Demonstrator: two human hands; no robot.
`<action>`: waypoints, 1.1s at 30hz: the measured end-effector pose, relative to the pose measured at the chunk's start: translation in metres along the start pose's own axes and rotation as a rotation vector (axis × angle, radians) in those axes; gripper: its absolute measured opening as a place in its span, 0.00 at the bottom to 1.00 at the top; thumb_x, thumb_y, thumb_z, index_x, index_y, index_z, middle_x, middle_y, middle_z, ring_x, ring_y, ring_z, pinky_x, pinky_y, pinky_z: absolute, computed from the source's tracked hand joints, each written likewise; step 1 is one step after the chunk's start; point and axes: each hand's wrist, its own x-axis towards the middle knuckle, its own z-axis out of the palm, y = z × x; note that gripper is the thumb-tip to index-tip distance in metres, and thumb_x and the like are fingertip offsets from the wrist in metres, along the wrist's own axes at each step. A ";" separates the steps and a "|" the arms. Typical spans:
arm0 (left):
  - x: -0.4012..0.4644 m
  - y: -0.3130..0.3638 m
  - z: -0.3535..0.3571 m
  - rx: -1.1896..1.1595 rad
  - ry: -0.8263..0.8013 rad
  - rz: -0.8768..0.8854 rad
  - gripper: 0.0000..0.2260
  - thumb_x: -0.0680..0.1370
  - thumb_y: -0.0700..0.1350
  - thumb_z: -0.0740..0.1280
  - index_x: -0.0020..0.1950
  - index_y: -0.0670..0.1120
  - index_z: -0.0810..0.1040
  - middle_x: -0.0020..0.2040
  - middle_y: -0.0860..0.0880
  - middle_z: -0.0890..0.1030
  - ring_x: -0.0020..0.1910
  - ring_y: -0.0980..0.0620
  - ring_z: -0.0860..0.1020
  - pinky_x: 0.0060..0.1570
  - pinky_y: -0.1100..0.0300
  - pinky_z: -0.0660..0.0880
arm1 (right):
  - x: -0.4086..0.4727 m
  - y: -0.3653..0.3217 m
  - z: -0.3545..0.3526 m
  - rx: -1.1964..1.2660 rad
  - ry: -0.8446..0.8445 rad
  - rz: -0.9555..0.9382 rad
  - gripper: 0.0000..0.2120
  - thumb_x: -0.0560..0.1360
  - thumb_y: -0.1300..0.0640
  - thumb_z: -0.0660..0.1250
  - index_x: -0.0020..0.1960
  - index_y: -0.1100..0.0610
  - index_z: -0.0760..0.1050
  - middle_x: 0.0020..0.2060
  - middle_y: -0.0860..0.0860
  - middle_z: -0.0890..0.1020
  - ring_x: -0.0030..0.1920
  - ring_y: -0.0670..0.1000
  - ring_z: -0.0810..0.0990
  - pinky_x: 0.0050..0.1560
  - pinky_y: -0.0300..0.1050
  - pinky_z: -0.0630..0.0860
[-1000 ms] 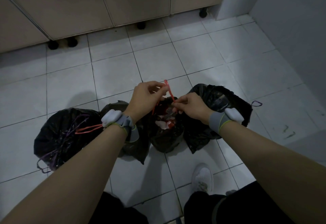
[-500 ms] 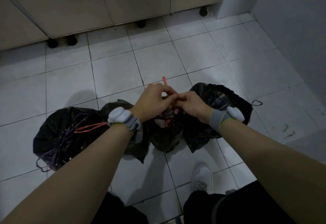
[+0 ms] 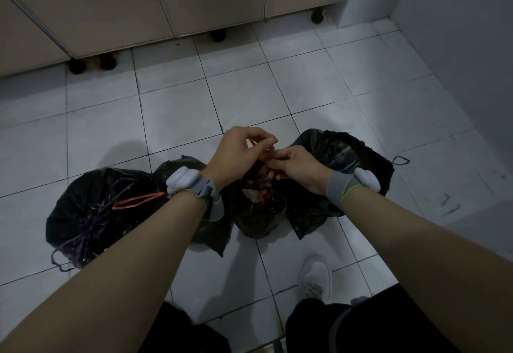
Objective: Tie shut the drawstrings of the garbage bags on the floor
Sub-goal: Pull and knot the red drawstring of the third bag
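Observation:
Several black garbage bags sit in a row on the tiled floor. Over the middle bag [image 3: 259, 214], whose mouth shows pale and red rubbish, my left hand [image 3: 236, 155] and my right hand [image 3: 295, 166] meet, both pinching its red drawstring [image 3: 265, 155]. The string is mostly hidden by my fingers. At the left stands a bag with purple drawstrings [image 3: 91, 214]; a loose red drawstring loop [image 3: 136, 201] lies across it from the neighbouring bag [image 3: 183, 165]. The right bag [image 3: 338, 155] has a purple drawstring loop [image 3: 401, 160] sticking out on its far side.
Beige cabinets [image 3: 138, 5] on black feet stand along the back. A pale wall [image 3: 458, 47] closes the right side. My white shoe [image 3: 315, 276] is on the tiles just behind the bags, and my dark trouser legs fill the bottom edge.
My hands have come together over the middle bag. The red string end that stuck up above my left hand a second ago is now drawn down between my fingers.

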 end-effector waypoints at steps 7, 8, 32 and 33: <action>-0.003 0.004 0.004 0.008 -0.025 0.006 0.06 0.83 0.45 0.68 0.55 0.48 0.84 0.47 0.56 0.88 0.51 0.63 0.85 0.58 0.59 0.80 | 0.001 -0.003 0.004 0.094 0.038 0.045 0.12 0.79 0.66 0.66 0.61 0.64 0.80 0.40 0.56 0.84 0.35 0.49 0.80 0.40 0.39 0.77; -0.003 0.005 0.005 -0.008 -0.026 0.004 0.06 0.83 0.45 0.68 0.55 0.48 0.84 0.47 0.56 0.88 0.50 0.63 0.85 0.58 0.57 0.80 | 0.001 -0.003 0.004 0.128 0.035 0.064 0.12 0.80 0.66 0.65 0.62 0.65 0.79 0.40 0.56 0.84 0.35 0.49 0.80 0.39 0.39 0.77; 0.001 -0.006 0.010 -0.088 -0.054 -0.070 0.07 0.82 0.44 0.69 0.55 0.46 0.87 0.46 0.53 0.89 0.45 0.60 0.87 0.48 0.68 0.80 | -0.010 -0.014 0.000 0.188 -0.092 0.047 0.05 0.80 0.63 0.66 0.51 0.65 0.79 0.39 0.56 0.81 0.37 0.47 0.77 0.40 0.36 0.77; 0.000 -0.006 0.009 -0.071 -0.051 -0.057 0.08 0.82 0.45 0.69 0.56 0.47 0.87 0.47 0.53 0.89 0.47 0.61 0.87 0.51 0.68 0.80 | -0.010 -0.012 0.000 0.179 -0.086 0.046 0.05 0.81 0.63 0.66 0.51 0.65 0.79 0.39 0.56 0.81 0.37 0.47 0.77 0.40 0.35 0.77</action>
